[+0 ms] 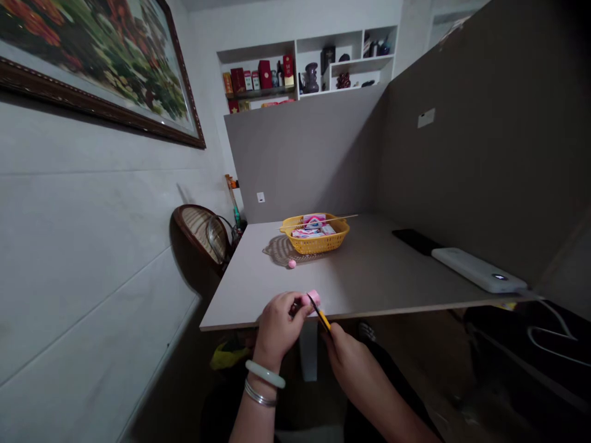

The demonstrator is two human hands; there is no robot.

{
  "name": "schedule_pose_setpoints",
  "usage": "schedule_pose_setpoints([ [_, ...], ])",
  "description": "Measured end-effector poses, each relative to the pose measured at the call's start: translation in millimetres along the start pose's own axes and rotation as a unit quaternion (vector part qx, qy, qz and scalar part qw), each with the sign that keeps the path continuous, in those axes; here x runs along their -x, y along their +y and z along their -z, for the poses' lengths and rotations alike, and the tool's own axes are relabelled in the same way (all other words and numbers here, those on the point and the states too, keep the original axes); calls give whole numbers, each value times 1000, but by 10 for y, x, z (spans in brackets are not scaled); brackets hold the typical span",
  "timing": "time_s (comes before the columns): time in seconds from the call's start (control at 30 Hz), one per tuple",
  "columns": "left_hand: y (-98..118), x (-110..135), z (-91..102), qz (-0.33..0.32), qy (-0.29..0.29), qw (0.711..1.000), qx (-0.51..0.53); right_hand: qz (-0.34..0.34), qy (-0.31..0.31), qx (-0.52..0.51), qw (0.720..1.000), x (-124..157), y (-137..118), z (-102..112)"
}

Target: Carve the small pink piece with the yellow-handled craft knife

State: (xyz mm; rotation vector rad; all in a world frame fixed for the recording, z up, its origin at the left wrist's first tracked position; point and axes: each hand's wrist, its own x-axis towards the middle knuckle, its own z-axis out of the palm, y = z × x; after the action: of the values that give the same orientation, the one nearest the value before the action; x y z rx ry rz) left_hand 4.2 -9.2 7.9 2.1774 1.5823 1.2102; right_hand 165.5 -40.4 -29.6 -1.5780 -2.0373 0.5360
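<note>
My left hand (278,325) is closed around a small pink piece (314,298) at the near edge of the grey table (369,277). My right hand (345,352) grips a small yellow-handled tool (321,315) whose dark tip touches the pink piece. Two bangles sit on my left wrist. A small pink ball (292,264) lies on the table farther back. Behind it stands a yellow basket (316,243) holding pink and white packets, with a thin stick (323,220) laid across its rim.
A white power bank (478,269) and a dark phone (415,240) lie at the table's right, with a white cable (554,332) hanging off. Grey partitions enclose the back and right. A round brown chair back (198,237) stands at left, under a framed picture (101,61).
</note>
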Motion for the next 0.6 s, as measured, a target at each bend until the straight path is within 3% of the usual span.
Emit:
schedule_pose_setpoints([
  [0.43, 74, -4, -4, 8, 6, 999, -52, 2, -5, -6, 1000, -22, -69, 124],
  [0.6, 59, -10, -7, 30, 5, 999, -39, 0, -7, 22, 1000, 60, -40, 48],
])
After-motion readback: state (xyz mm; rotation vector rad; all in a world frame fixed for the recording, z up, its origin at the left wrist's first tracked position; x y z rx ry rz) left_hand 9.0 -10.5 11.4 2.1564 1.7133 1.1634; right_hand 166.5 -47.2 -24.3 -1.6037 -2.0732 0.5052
